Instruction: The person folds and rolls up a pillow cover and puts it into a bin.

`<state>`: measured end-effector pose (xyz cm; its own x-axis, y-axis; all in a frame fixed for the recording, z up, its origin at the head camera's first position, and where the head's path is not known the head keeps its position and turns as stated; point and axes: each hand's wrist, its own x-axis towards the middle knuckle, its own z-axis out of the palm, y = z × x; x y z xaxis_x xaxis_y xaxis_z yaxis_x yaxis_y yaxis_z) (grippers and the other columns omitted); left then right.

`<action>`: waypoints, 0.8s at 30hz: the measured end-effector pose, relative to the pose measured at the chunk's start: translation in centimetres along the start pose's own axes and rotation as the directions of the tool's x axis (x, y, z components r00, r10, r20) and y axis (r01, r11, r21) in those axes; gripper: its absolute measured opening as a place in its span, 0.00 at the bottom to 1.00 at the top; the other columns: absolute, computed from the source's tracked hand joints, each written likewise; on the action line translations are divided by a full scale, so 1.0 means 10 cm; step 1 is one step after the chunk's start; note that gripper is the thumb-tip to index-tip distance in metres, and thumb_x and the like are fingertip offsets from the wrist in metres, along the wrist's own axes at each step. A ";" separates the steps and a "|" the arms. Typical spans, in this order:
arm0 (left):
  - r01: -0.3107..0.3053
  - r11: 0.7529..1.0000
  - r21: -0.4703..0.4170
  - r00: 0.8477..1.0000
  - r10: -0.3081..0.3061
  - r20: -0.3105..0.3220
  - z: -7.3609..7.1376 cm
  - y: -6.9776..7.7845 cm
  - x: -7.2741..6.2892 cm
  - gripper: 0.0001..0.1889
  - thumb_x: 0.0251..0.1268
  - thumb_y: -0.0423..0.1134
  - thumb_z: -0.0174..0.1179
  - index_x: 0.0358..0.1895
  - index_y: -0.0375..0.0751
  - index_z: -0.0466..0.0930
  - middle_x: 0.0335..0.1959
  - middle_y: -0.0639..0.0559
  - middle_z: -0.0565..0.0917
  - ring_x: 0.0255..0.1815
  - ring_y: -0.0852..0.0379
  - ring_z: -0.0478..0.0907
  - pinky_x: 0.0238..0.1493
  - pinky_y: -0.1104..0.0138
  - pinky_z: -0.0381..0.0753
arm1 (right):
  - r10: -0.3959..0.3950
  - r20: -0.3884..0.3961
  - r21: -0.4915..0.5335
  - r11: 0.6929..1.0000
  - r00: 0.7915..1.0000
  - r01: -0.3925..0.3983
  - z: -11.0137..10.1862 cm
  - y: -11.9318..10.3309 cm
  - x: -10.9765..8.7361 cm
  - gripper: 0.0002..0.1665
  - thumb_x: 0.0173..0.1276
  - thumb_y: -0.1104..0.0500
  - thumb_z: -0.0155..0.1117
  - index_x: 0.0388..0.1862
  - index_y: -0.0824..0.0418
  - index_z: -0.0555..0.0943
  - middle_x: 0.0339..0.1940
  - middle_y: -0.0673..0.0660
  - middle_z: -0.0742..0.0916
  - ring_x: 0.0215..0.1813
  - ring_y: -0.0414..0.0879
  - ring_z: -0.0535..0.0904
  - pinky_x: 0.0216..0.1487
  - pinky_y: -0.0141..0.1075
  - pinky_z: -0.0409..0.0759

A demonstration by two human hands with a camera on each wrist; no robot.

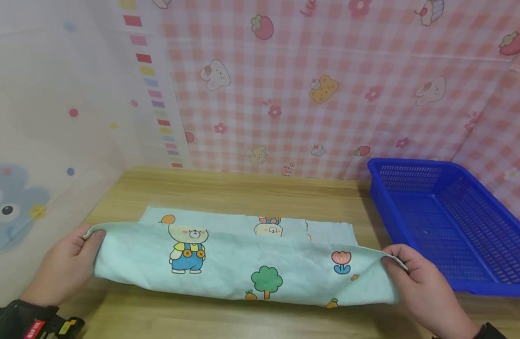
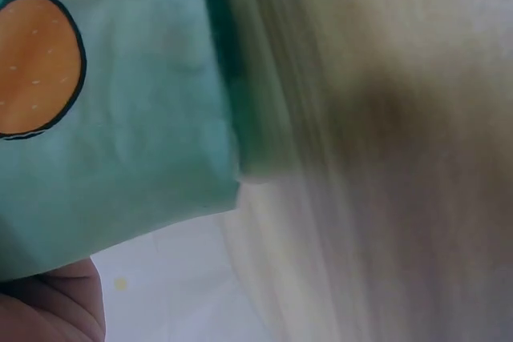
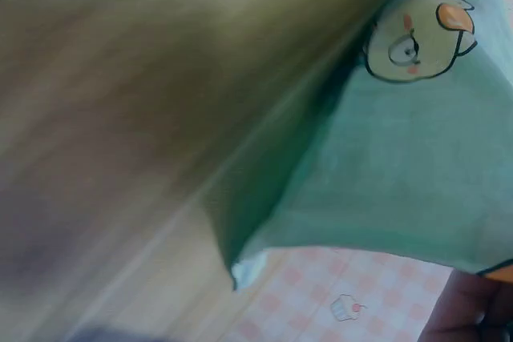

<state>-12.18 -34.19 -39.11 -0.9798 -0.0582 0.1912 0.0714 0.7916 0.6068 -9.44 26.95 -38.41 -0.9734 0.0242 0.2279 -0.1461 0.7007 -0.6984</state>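
Note:
A pale mint cloth [image 1: 226, 263] printed with bears, a tree and a tulip stretches across the wooden table between both hands. Its upper layer is lifted and folded toward the front, while the rear part [image 1: 230, 221] lies flat behind. My left hand [image 1: 67, 263] pinches the left upper corner, thumb on top. At the opposite corner, my right hand [image 1: 425, 287] pinches the edge between thumb and fingers. In the left wrist view the cloth [image 2: 152, 118] hangs with an orange print near the fingers. The right wrist view shows the cloth [image 3: 401, 166] sloping down to a loose corner.
A blue plastic basket [image 1: 383, 207] with perforated walls stands at the right, close beside the right hand. The wooden table [image 1: 243, 188] meets a pink checked wall covering [image 1: 294, 127] at the back. A white printed sheet [image 1: 94, 141] borders the left side.

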 end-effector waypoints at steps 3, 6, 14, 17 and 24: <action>0.007 1.000 0.030 1.000 -0.007 -0.009 -0.03 0.01 0.03 0.22 0.89 0.50 0.37 0.48 0.38 0.76 0.19 0.52 0.68 0.17 0.59 0.64 0.22 0.63 0.64 | 0.033 -0.008 0.014 0.999 0.999 -0.033 -0.01 -0.06 0.04 0.08 0.84 0.58 0.55 0.52 0.60 0.80 0.23 0.45 0.80 0.26 0.37 0.75 0.27 0.35 0.72; 0.002 0.998 0.059 1.000 0.000 -0.026 -0.04 0.05 0.07 0.22 0.89 0.51 0.37 0.44 0.38 0.74 0.18 0.53 0.64 0.17 0.59 0.62 0.22 0.62 0.62 | 0.043 -0.018 0.015 0.999 0.999 -0.043 0.00 -0.11 0.09 0.10 0.84 0.57 0.55 0.53 0.60 0.80 0.24 0.46 0.81 0.28 0.36 0.75 0.28 0.35 0.73; -0.035 0.997 0.063 0.998 0.038 -0.050 -0.02 0.06 0.16 0.20 0.89 0.49 0.38 0.40 0.39 0.71 0.19 0.54 0.59 0.15 0.59 0.59 0.20 0.62 0.61 | 0.070 -0.018 -0.002 0.998 0.997 -0.070 0.03 -0.12 0.20 0.15 0.86 0.55 0.51 0.57 0.63 0.79 0.36 0.54 0.86 0.34 0.33 0.76 0.32 0.32 0.75; -0.038 0.998 0.053 0.999 0.040 -0.037 -0.02 0.07 0.20 0.21 0.89 0.51 0.37 0.37 0.40 0.68 0.18 0.55 0.59 0.14 0.58 0.59 0.19 0.61 0.62 | 0.096 -0.016 -0.012 0.995 0.995 -0.096 0.03 -0.14 0.24 0.17 0.87 0.54 0.50 0.60 0.63 0.78 0.43 0.59 0.88 0.36 0.32 0.77 0.33 0.31 0.76; -0.053 0.996 0.073 0.997 0.057 -0.051 -0.01 0.09 0.30 0.22 0.89 0.51 0.38 0.34 0.41 0.67 0.19 0.54 0.59 0.15 0.59 0.58 0.19 0.62 0.61 | 0.118 -0.036 -0.019 0.993 0.992 -0.118 0.06 -0.18 0.34 0.18 0.87 0.53 0.48 0.60 0.63 0.79 0.45 0.61 0.88 0.36 0.34 0.77 0.34 0.31 0.75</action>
<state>-15.04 -33.69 -37.86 -0.9634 -0.0439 0.2645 0.1095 0.8360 0.5376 -12.55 25.31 -36.80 -0.9769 0.1318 0.1682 -0.0266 0.7061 -0.7076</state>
